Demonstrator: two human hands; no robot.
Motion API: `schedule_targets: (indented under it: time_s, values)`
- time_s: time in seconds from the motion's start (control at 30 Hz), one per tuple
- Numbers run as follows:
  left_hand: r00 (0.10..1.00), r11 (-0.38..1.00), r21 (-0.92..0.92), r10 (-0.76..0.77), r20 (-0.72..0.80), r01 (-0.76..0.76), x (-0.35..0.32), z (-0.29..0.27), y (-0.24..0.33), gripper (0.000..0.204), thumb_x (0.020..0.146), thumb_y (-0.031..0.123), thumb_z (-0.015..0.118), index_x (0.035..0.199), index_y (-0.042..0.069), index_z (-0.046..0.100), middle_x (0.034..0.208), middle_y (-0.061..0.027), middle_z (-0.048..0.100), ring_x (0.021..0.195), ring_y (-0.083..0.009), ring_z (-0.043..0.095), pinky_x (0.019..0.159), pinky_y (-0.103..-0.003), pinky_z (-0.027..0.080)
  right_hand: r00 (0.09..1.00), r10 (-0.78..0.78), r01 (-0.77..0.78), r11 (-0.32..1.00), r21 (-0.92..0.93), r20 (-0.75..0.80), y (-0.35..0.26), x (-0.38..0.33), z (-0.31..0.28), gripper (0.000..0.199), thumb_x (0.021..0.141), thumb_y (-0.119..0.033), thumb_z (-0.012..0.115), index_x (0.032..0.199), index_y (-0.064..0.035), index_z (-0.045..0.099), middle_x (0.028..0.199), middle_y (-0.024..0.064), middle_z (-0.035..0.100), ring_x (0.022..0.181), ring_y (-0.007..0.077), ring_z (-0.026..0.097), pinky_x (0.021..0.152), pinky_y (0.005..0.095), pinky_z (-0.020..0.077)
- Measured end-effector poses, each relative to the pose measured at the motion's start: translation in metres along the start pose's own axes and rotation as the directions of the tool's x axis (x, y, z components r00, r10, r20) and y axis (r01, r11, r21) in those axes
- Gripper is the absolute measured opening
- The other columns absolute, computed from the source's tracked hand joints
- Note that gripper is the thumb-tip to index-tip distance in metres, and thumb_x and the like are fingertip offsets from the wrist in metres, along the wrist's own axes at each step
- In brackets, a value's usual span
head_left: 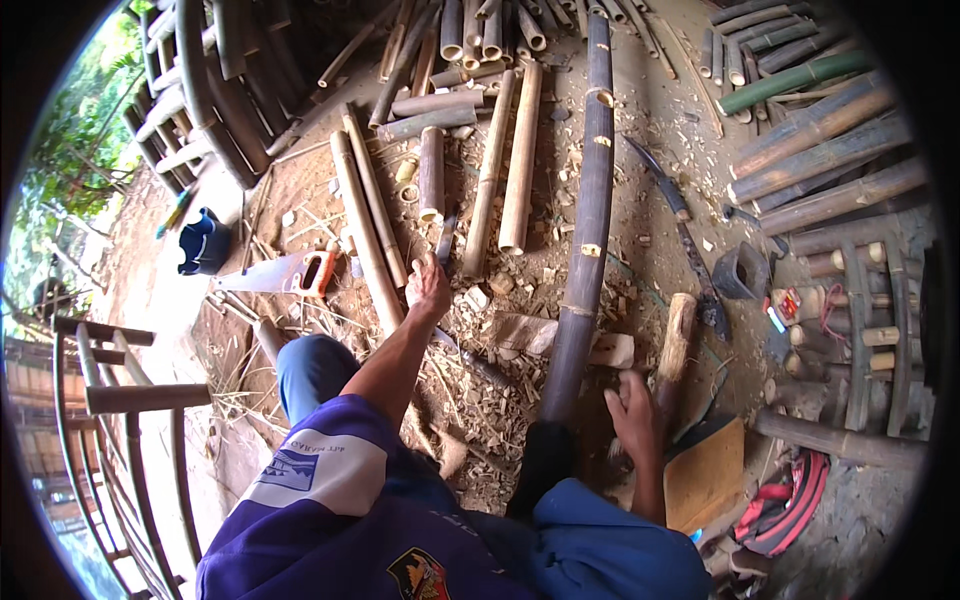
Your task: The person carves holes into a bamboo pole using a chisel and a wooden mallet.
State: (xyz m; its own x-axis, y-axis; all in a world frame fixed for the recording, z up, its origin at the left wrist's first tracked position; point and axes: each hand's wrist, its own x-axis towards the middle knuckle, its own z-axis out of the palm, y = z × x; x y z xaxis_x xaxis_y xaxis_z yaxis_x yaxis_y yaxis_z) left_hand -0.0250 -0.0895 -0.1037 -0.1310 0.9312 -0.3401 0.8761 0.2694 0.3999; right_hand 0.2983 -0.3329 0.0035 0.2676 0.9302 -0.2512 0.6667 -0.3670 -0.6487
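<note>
Head view. Nearest the lens: purple shirt (330, 520) and blue trousers (600, 555) of the seated person, at 6 o'clock. Left hand (428, 285) stretched out toward 11 o'clock, fingers spread and holding nothing, fingertips just short of a dark short tool (446, 238) lying among pale cut bamboo lengths (520, 160). Right hand (632, 412) at 5 o'clock, curled near the lower end of a short wooden billet (675, 345); whether the grip is closed on it, cannot tell. Long dark bamboo pole (588, 210) runs from 12 o'clock down between the hands, its near end under a dark foot (545, 455). Ground (500, 400) covered in shavings. Handsaw with orange handle (275, 272) at 9 o'clock; long machete (680, 225) at 2 o'clock.

Judgement: keep the foot firm on the pole while the left hand reaches, so the pole does not roll.
</note>
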Motion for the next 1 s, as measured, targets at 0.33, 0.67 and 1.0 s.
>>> schedule_targets:
  time_s: [0.33,0.67,1.0]
  values:
    - [0.912,0.835,-0.475,-0.385,-0.145,0.277,-0.004,-0.013,-0.021,0.022,0.080,0.023,0.060,0.090,0.004,0.059,0.080,-0.0127,0.064,0.069,-0.0251,0.061,0.062,-0.039,0.050,0.832,-0.486,0.376,0.849,0.371,0.268,-0.079,0.046,0.069,0.031,0.093,-0.027,0.062,0.112,-0.0023,0.057,0.097,0.0200,0.069,0.085,0.0335,0.070,0.075,0.0432,0.0537]
    - [0.999,0.393,-0.918,-0.030,0.045,0.053,-0.089,-0.031,0.045,0.029,0.090,0.033,0.070,0.091,0.005,0.061,0.062,0.0045,0.048,0.044,-0.0049,0.041,0.038,-0.023,0.032,0.974,0.040,-0.097,0.963,0.252,0.222,0.035,0.039,0.119,0.064,0.070,-0.046,0.082,0.102,0.0076,0.066,0.088,0.0223,0.070,0.081,0.0293,0.069,0.073,0.0409,0.0532]
    - [0.978,0.423,-0.906,0.194,0.081,-0.009,-0.092,-0.036,0.077,0.027,0.091,0.033,0.068,0.086,0.009,0.060,0.059,0.0059,0.046,0.045,-0.0037,0.040,0.041,-0.023,0.031,0.975,0.220,-0.215,0.900,0.380,0.030,-0.026,0.027,0.111,0.052,0.063,-0.026,0.084,0.101,0.0054,0.067,0.092,0.0200,0.072,0.083,0.0300,0.071,0.077,0.0390,0.0551]
